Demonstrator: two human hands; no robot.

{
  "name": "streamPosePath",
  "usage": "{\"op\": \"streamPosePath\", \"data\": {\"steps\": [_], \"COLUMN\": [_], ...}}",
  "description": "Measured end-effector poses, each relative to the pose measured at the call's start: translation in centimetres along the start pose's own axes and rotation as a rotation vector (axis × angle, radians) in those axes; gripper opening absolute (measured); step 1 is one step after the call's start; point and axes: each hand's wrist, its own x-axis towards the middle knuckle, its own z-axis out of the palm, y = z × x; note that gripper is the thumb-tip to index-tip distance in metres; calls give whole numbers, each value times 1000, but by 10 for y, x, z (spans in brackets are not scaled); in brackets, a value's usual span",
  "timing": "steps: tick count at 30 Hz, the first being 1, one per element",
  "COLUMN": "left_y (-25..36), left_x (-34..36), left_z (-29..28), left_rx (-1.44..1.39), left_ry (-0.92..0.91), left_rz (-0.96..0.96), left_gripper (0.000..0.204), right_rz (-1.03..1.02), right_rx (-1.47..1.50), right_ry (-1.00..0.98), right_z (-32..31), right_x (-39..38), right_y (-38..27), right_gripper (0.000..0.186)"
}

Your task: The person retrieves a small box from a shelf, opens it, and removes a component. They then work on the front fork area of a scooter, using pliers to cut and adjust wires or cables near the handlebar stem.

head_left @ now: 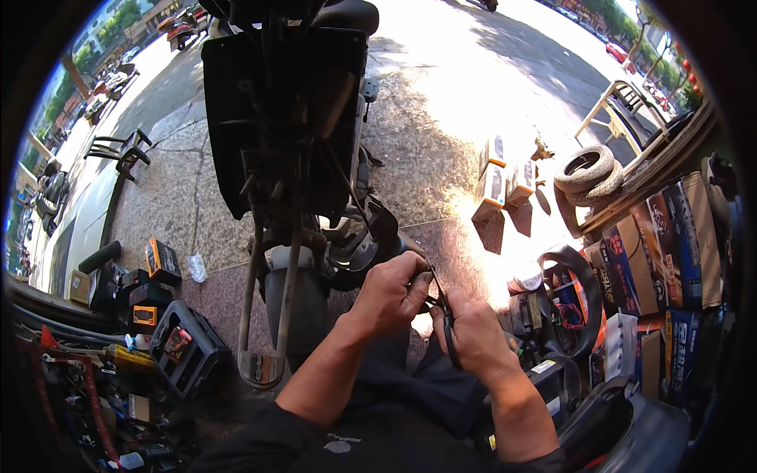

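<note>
My right hand (pixel 475 335) is closed around a hand tool with long black handles (pixel 449 322). The tool's narrow end points up toward my left fingers; whether it is pliers or scissors I cannot make out. My left hand (pixel 386 292) is closed, with thumb and forefinger pinched together at that end. A small dark piece lies between the hands, mostly hidden by the fingers. Just beyond them stands the stripped rear of a scooter (pixel 288 118), with a dark under-panel, a bare metal frame loop (pixel 246 315) and a wheel (pixel 285 303).
An open black tool case (pixel 193 347) and battery boxes (pixel 162 260) are at left, with loose tools nearer. To the right are upright boxes (pixel 493 189), stacked tyres (pixel 587 172), a black ring-shaped part (pixel 587 303) and stacked cartons (pixel 662 260). A black chair frame (pixel 120 150) lies far left.
</note>
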Motion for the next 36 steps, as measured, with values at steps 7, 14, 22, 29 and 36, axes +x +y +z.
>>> {"op": "streamPosePath", "data": {"steps": [7,14,22,29,36], "left_y": [-1,-11,-17,-21,-25], "left_x": [9,9,8,6,3], "left_z": [-8,-10,-12,-12,4], "left_rx": [-84,-115,-174,-36,50], "left_ry": [-88,-97,-64,-2,102], "left_rz": [39,37,-37,-43,108], "left_gripper": [3,3,5,7,9], "right_rz": [29,67,72,79,133], "right_rx": [86,169,100,5,35], "right_ry": [19,8,-22,-57,14], "right_z": [-1,1,7,7,17], "right_x": [4,8,12,12,9], "right_y": [2,3,1,2,1], "right_gripper": [17,16,17,16,16]}}
